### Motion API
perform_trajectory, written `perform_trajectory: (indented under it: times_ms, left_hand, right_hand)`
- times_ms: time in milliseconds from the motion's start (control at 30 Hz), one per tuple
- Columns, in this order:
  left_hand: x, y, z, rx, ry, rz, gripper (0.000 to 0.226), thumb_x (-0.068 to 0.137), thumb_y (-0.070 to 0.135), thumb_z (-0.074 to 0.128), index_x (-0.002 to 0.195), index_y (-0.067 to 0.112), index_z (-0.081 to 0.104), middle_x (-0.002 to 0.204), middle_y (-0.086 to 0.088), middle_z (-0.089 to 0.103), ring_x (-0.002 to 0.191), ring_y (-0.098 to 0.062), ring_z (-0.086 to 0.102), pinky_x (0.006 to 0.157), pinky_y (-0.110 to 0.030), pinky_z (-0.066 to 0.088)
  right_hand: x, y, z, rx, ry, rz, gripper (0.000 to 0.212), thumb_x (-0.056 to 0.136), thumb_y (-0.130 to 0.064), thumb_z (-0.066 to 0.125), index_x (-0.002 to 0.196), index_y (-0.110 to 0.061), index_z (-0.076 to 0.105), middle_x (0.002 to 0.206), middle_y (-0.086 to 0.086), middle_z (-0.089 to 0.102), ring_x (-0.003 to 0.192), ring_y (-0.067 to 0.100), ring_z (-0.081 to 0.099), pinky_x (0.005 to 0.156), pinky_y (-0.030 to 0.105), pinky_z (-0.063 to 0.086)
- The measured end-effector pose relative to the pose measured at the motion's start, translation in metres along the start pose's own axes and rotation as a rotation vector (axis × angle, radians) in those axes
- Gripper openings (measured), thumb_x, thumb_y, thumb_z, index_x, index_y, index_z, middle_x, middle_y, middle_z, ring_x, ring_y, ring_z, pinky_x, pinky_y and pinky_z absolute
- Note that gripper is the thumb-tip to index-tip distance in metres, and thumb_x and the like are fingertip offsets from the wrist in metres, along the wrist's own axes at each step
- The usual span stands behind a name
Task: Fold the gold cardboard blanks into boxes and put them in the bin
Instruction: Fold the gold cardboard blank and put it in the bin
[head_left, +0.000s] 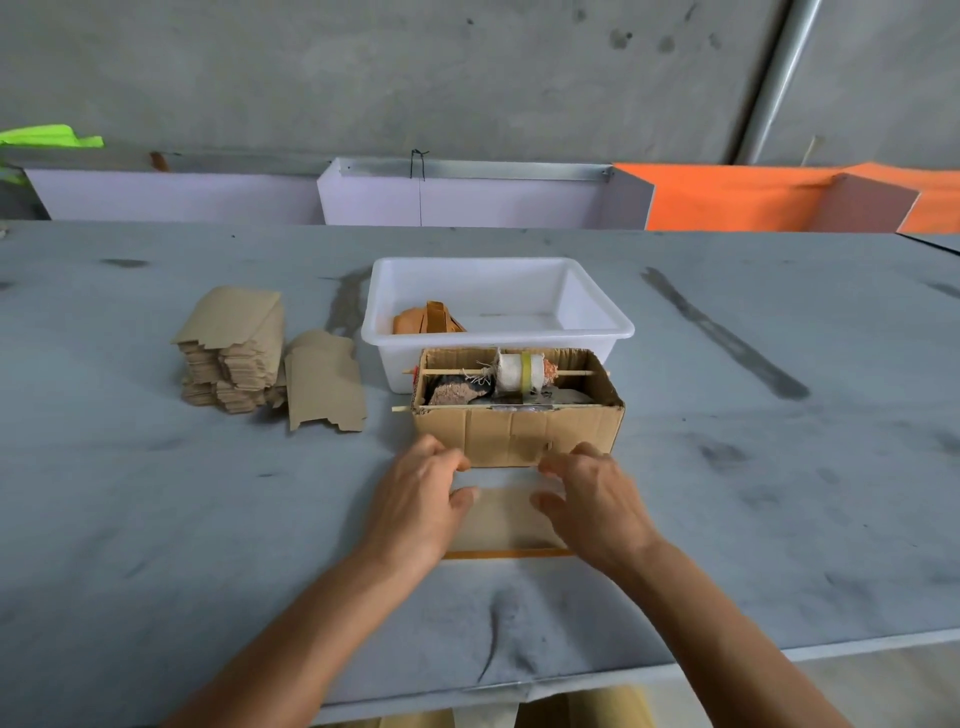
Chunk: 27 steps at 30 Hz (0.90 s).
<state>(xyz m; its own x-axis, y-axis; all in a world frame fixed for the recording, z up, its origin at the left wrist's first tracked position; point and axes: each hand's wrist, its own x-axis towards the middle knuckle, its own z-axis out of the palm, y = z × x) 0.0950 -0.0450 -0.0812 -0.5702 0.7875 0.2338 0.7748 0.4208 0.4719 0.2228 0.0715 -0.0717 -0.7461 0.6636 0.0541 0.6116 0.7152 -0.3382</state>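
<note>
A gold cardboard blank (506, 519) lies flat on the desk (156, 519) near its front edge, between the two hands. The left hand (418, 501) and right hand (592, 499) rest on its side edges, fingers curled; they seem to pinch it, though blur hides the contact. Just beyond stands an open cardboard box (519, 431) touching the white bin (498, 332), which holds one folded box (428, 319). A stack of blanks (234, 348) sits toward the left.

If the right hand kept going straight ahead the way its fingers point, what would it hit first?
Most likely the near wall of the brown cardboard box: the right hand points forward and slightly inward, with its fingertips already at or almost touching the box's lower edge. Contact is unclear.
</note>
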Motion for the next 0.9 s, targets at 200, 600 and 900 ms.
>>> perform_trajectory:
  times_ms: [200,600,900]
  left_hand:
    - [0.003,-0.005,0.004,0.094,-0.115,0.007,0.045,0.083,0.043,0.066,0.120,0.018,0.061,0.113,0.000,0.051,0.110,-0.017,0.049,0.090,-0.025,0.038]
    - [0.007,0.007,-0.001,0.255,-0.231,-0.041,0.039,0.085,0.044,0.063,0.112,0.018,0.053,0.118,0.000,0.052,0.114,-0.021,0.046,0.094,-0.036,0.036]
    - [0.011,0.005,-0.012,-0.127,-0.282,-0.211,0.023,0.072,0.019,0.081,0.076,0.023,0.058,0.082,0.004,0.060,0.083,-0.019,0.060,0.076,-0.033,0.051]
  right_hand:
    - [0.010,0.001,0.001,0.018,-0.155,-0.027,0.019,0.090,-0.028,0.061,0.109,-0.021,0.061,0.116,0.000,0.059,0.111,0.022,0.051,0.095,0.039,0.044]
    - [0.000,0.008,0.007,0.089,-0.075,-0.082,0.033,0.087,-0.024,0.064,0.118,-0.019,0.055,0.118,0.001,0.049,0.109,0.020,0.052,0.094,0.038,0.044]
    - [0.006,0.004,0.003,0.067,-0.063,-0.171,0.037,0.090,-0.018,0.061,0.126,-0.025,0.059,0.129,-0.004,0.053,0.111,0.020,0.044,0.093,0.031,0.042]
